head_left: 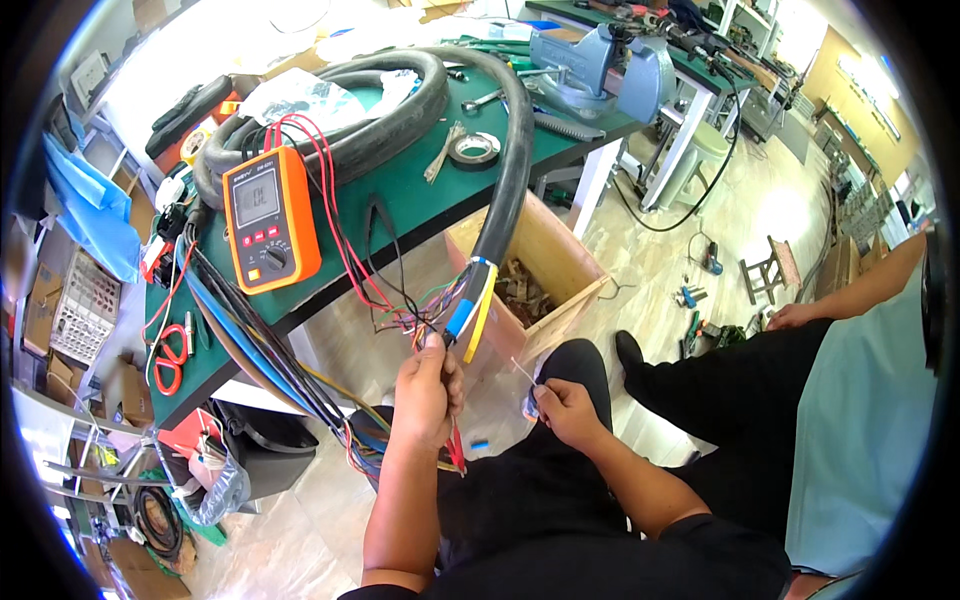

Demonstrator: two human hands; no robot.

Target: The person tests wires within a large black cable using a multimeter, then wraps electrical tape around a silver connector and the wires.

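Observation:
My left hand (428, 392) is closed around test leads, with a red test clip (456, 448) sticking out below the fist. Just above its thumb, a thick black cable (508, 200) comes down from the table, its end wrapped in blue tape (460, 318) beside a yellow strip (481, 315). Thin coloured wires (425, 308) fan out there. Thumb and fingers of my right hand (568, 412) pinch a thin white wire (522, 370) over my knee. Red leads (335, 215) run from an orange multimeter (270, 220) standing on the green tabletop.
A wooden box (565, 290) with scraps stands below the table edge. Black tape (474, 150), red-handled scissors (170, 358) and a blue vise (600, 70) are on benches. Dark cables (270, 350) hang at left. Another person (850, 400) sits close on my right; tools lie on the floor.

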